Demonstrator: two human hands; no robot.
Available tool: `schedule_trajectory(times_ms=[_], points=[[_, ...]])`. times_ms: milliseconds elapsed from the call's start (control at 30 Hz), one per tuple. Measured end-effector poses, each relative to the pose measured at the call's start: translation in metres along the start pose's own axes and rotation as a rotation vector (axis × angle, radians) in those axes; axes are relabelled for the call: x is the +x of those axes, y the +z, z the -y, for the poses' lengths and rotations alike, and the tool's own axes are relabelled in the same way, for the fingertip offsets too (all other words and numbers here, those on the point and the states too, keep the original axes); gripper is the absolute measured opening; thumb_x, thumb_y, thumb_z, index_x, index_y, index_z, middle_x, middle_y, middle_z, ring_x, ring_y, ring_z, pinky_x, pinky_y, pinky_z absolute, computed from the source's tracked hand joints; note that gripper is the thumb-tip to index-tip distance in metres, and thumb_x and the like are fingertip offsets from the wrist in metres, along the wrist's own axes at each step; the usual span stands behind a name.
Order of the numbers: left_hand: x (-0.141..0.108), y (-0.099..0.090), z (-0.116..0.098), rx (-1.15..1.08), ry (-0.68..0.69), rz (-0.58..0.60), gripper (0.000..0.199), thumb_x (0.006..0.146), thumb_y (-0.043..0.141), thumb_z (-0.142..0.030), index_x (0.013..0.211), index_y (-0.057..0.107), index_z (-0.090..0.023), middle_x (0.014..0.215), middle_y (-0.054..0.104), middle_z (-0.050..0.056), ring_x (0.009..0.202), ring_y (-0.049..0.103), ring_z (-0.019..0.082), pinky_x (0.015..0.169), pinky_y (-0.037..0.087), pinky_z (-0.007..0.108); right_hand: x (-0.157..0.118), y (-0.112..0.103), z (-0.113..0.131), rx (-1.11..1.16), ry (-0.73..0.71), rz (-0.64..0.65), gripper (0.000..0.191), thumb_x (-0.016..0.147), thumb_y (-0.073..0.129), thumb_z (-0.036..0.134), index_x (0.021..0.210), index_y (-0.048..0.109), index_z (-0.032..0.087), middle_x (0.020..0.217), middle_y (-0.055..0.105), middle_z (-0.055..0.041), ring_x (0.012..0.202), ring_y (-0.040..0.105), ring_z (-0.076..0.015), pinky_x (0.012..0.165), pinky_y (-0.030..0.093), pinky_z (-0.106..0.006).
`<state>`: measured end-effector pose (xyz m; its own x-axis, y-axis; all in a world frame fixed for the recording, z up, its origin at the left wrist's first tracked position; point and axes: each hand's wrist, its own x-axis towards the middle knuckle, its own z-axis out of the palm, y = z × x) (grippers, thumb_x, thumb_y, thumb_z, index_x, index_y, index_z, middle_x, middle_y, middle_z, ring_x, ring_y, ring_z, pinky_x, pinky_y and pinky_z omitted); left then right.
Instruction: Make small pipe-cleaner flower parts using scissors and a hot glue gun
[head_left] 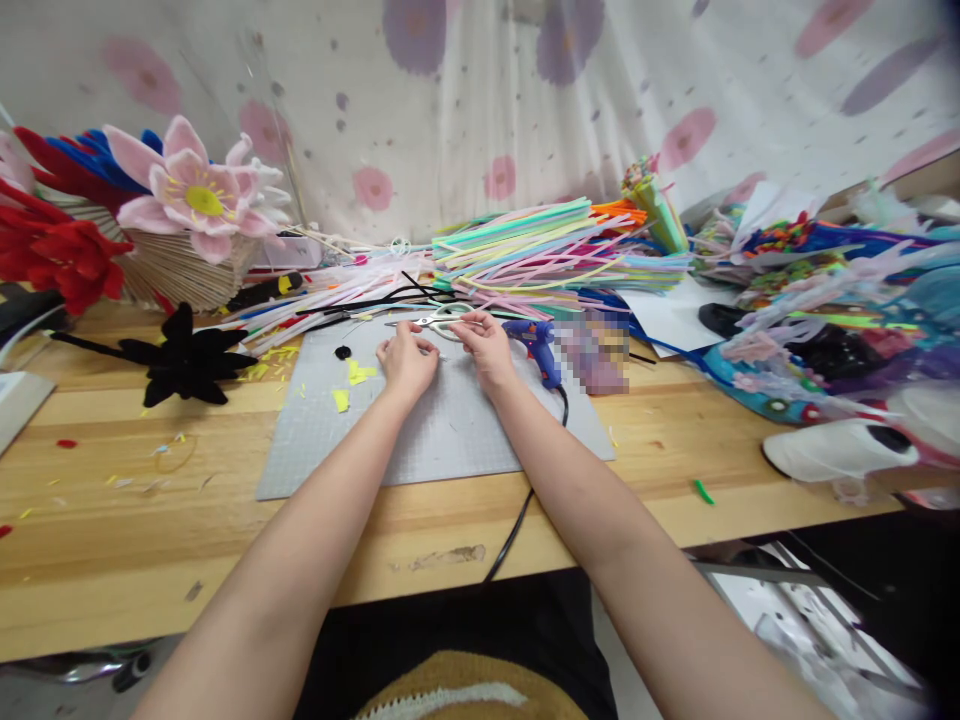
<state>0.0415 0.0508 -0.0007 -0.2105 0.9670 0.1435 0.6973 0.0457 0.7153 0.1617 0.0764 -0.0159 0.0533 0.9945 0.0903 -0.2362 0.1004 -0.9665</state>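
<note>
Over the grey cutting mat (pixel 457 430), my left hand (pixel 407 362) is closed in a pinch; what it holds, if anything, is too small to name. My right hand (pixel 486 350) faces it a short gap away, fingers also pinched together. Just beyond the fingertips is a pair of scissors (pixel 435 322) with pale handles, its blades pointing left; I cannot tell whether either hand touches it. Yellow scraps (pixel 358 373) and a small black disc (pixel 343 352) lie left of my left hand. A blue glue gun (pixel 536 350) rests right of my right hand.
Bundles of coloured pipe cleaners (pixel 547 250) are heaped behind the mat. A black fuzzy flower (pixel 184 358) lies left, before a pink flower (pixel 196 190). The glue gun's black cord (pixel 517 525) crosses the table edge. A white roll-shaped object (pixel 836 450) sits right.
</note>
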Motion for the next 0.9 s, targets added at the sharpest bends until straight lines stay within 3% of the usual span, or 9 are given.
schedule_trajectory(times_ms=[167, 333, 467, 600, 767, 900], points=[[0.001, -0.002, 0.001, 0.044, 0.036, 0.013, 0.036, 0.066, 0.057, -0.017, 0.097, 0.041, -0.025, 0.087, 0.071, 0.000, 0.106, 0.055, 0.022, 0.100, 0.020, 0.042, 0.004, -0.006, 0.005, 0.176, 0.101, 0.041, 0.035, 0.057, 0.068, 0.033, 0.084, 0.048, 0.023, 0.080, 0.064, 0.0032, 0.061, 0.053, -0.0074, 0.050, 0.036, -0.019], [0.002, -0.011, 0.005, 0.023, 0.074, 0.066, 0.046, 0.060, 0.062, -0.015, 0.102, 0.044, -0.026, 0.104, 0.068, 0.002, 0.111, 0.053, 0.024, 0.101, 0.021, 0.044, 0.004, -0.008, 0.005, 0.159, 0.155, 0.088, 0.033, 0.057, 0.068, 0.035, 0.081, 0.050, 0.023, 0.079, 0.062, 0.0034, 0.061, 0.052, -0.0078, 0.050, 0.036, -0.020], [0.003, -0.021, 0.007, -0.029, 0.058, 0.053, 0.040, 0.063, 0.061, -0.016, 0.100, 0.049, -0.026, 0.102, 0.069, 0.001, 0.094, 0.060, 0.021, 0.099, 0.026, 0.043, 0.001, -0.003, 0.006, 0.170, 0.200, 0.101, 0.035, 0.053, 0.071, 0.032, 0.080, 0.051, 0.022, 0.075, 0.062, 0.0037, 0.058, 0.049, -0.0063, 0.048, 0.033, -0.019], [0.002, -0.028, 0.011, -0.117, 0.028, 0.005, 0.026, 0.069, 0.059, -0.026, 0.094, 0.053, -0.024, 0.089, 0.069, 0.000, 0.078, 0.061, 0.018, 0.086, 0.039, 0.039, -0.004, 0.003, 0.006, 0.046, 0.138, 0.121, 0.035, 0.053, 0.073, 0.033, 0.077, 0.051, 0.021, 0.069, 0.061, 0.0042, 0.055, 0.048, -0.0065, 0.049, 0.033, -0.020], [-0.009, -0.033, 0.020, -0.269, 0.099, 0.210, 0.056, 0.055, 0.073, -0.032, 0.105, 0.049, -0.022, 0.086, 0.067, 0.001, 0.069, 0.060, 0.014, 0.067, 0.045, 0.030, -0.013, 0.008, 0.005, -0.069, 0.044, 0.318, 0.034, 0.051, 0.075, 0.033, 0.073, 0.052, 0.020, 0.068, 0.060, 0.0043, 0.066, 0.057, -0.0099, 0.063, 0.044, -0.024], [-0.018, -0.034, 0.024, -0.250, 0.108, 0.232, 0.045, 0.060, 0.068, -0.030, 0.101, 0.050, -0.022, 0.078, 0.066, 0.000, 0.064, 0.059, 0.014, 0.062, 0.045, 0.028, -0.019, 0.013, 0.004, -0.120, 0.022, 0.489, 0.032, 0.053, 0.076, 0.033, 0.071, 0.054, 0.019, 0.066, 0.059, 0.0040, 0.063, 0.056, -0.0101, 0.063, 0.045, -0.025]])
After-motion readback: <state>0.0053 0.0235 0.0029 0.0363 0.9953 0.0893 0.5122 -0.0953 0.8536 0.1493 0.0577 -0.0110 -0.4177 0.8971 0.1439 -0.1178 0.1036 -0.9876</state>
